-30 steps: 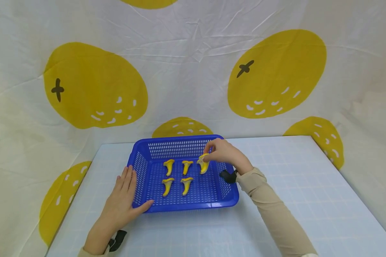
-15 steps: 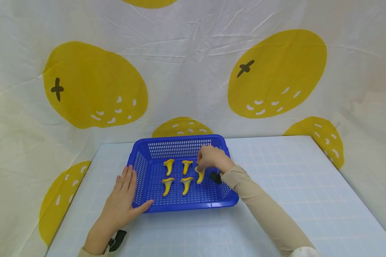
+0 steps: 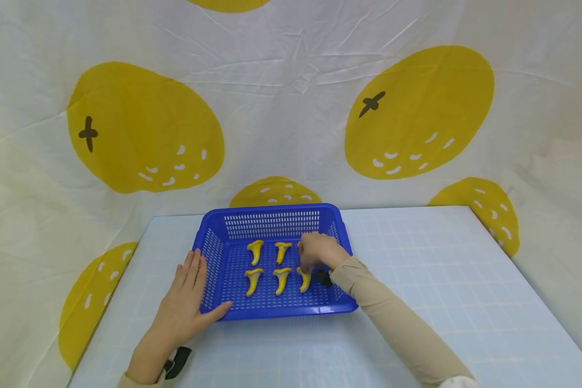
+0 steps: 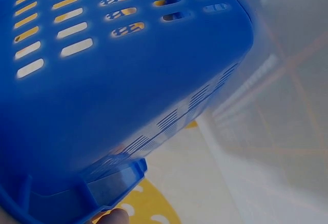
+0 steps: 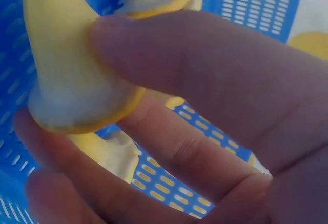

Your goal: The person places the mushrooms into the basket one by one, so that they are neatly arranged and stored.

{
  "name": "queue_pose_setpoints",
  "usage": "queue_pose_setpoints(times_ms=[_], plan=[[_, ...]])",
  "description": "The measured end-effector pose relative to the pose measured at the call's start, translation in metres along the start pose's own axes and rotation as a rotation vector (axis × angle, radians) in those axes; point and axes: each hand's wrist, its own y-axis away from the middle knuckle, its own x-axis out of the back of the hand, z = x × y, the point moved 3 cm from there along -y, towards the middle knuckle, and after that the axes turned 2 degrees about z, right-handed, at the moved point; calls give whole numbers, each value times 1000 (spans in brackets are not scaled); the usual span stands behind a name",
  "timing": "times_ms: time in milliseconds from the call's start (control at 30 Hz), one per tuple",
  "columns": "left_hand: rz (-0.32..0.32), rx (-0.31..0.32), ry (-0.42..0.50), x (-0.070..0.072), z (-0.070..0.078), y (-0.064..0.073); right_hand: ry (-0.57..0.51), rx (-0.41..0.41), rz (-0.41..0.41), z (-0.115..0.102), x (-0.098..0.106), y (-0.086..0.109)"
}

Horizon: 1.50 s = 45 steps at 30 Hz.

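Observation:
My right hand (image 3: 317,249) is down inside a blue plastic basket (image 3: 276,311), over its right part. Between thumb and fingers it pinches a yellow trumpet-shaped mushroom (image 3: 305,281), its narrow stem end pointing to the basket's front; the hand hides much of its cap. In the right wrist view the thumb presses on the pale side of this mushroom (image 5: 61,55). Several similar mushrooms lie apart in two rows to its left, among them a back one (image 3: 255,252) and a front one (image 3: 282,280). My left hand (image 3: 181,302) rests with straight fingers along the basket's left rim, thumb on the front rim.
The basket has slotted walls (image 4: 128,60) and stands on a table with a pale blue checked cover (image 3: 441,280). A white cloth (image 3: 281,118) printed with big yellow fruit hangs behind and at the sides. Dark straps (image 3: 177,362) sit at the wrists.
My right hand has carried the mushroom from the basket's back right towards the front right, lowering it in line with the front row. The left hand has stayed in place.

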Motion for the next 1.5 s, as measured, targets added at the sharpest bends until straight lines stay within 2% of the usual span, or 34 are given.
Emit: queue_pose_setpoints(times_ms=[300,1000,1500], plan=[[4,-7,-1,-1,0,0,-17,6,-13,1,-3,0],[1,-7,-1,1,2,0,22,2,-34,1,-7,-2],[21,-19,-20,-1,0,0,23,7,-49,4,-11,-3]])
